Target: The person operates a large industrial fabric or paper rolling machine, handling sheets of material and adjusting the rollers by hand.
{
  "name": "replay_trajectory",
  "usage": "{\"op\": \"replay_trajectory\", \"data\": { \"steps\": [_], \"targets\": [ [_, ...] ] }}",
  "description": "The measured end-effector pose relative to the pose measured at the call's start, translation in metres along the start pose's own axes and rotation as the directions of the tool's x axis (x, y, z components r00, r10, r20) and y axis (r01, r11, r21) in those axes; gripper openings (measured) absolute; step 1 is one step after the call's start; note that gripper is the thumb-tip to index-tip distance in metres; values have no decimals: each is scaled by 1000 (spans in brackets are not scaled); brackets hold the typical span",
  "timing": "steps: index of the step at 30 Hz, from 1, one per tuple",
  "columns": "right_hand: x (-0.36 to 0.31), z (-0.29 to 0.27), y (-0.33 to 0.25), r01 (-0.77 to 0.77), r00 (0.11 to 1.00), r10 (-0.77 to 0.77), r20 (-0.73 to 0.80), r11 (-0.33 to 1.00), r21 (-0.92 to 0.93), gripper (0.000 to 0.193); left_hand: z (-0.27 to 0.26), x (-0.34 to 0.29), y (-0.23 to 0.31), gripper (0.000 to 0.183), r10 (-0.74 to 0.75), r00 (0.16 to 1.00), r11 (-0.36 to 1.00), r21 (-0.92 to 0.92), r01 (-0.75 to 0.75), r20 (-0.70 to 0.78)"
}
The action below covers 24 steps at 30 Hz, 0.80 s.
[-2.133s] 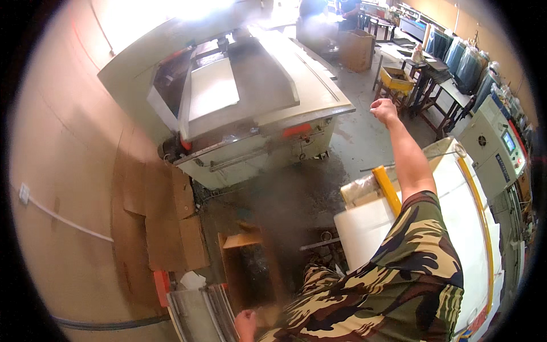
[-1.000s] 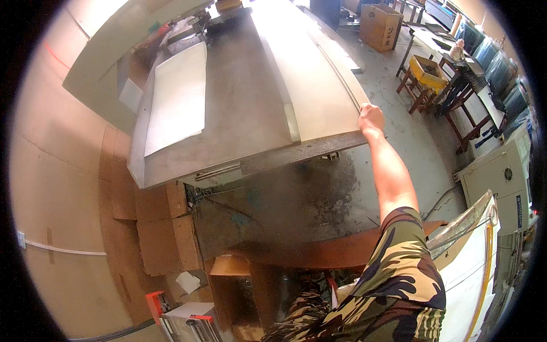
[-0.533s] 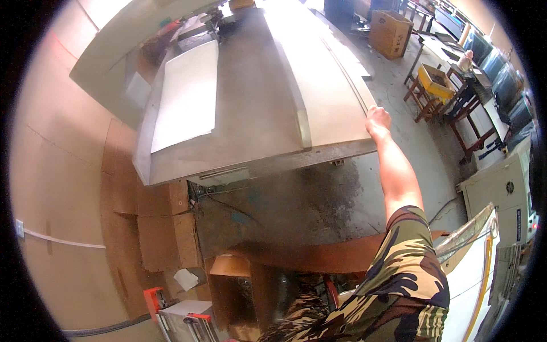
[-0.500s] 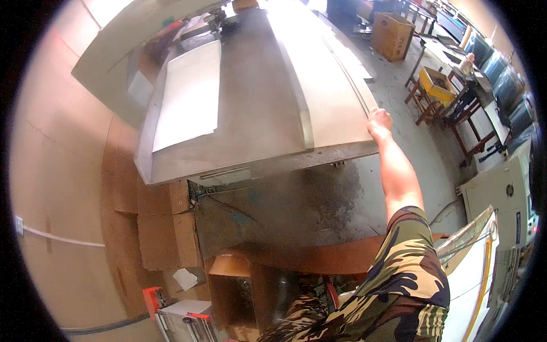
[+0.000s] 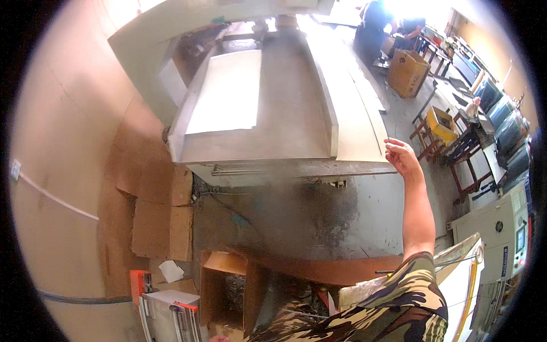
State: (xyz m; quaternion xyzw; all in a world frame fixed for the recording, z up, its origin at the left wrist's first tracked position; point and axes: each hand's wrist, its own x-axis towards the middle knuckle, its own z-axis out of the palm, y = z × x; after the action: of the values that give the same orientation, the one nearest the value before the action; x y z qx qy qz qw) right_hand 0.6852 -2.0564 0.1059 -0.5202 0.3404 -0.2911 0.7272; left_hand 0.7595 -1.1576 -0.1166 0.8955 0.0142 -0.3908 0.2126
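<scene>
Cardboard (image 5: 152,228): brown pieces against the wall (image 5: 62,148), at far left; well apart from the work
Left hand (image 5: 219,338): only a sliver at the lower edge; the reach looks one-handed, so this hand is probably best away from the bed (image 5: 293,119); how far its fingers open, and whether they have hold of anything, cannot be told
Sheet (image 5: 225,94): white, lying flat on the left part of the bed; if loose, it would probably slide under a brushing sleeve, so a path that does not cross it seems wise
Ridge (image 5: 333,137): a raised lip between sheet and board (image 5: 356,139); a fair guide for the eye when judging a straight line
Board: pale, just right of the ridge; a thin line runs along its outer side; a light, even touch seems better here than a hard press
Right hand (image 5: 403,157): at the board's near outer corner, arm well stretched; a step closer would likely steady it, with the wrist loose; the grip is nearly closed, thumb and fingertips drawn together as in a light pinch; a thin dark line shows at the tips, but whether they hold it, or touch the board, cannot be told
Tub (image 5: 441,124): yellow, on a stool (image 5: 423,139) beyond the right hand; apart from it
</scene>
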Motion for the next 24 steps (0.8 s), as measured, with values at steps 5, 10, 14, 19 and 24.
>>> {"op": "replay_trajectory", "data": {
  "steps": [5, 10, 14, 19, 24],
  "targets": [
    [-107, 119, -33, 182, 970, -229, 81, 907, 380, 25, -15, -19, 10, 33, 49, 986, 994, -90, -64, -158],
    [-245, 258, -64, 505, 824, -548, 142, 825, 252, 23, -70, -67, 10, 33, 150, 906, 973, -103, -206, -396],
    [-378, 384, -44, 698, 686, -663, 301, 716, -11, 25, -165, -176, 56, 21, 418, 463, 688, -61, -723, -781],
    [-592, 500, 47, 700, 540, -552, 636, 714, 26, 30, -252, -289, 99, 66, 460, -203, 256, 348, -902, -865],
    [-755, 523, 172, 420, 221, -62, 973, 907, -38, 39, -241, -351, -1, 56, 281, 159, -27, -174, -984, -946]
  ]
}}
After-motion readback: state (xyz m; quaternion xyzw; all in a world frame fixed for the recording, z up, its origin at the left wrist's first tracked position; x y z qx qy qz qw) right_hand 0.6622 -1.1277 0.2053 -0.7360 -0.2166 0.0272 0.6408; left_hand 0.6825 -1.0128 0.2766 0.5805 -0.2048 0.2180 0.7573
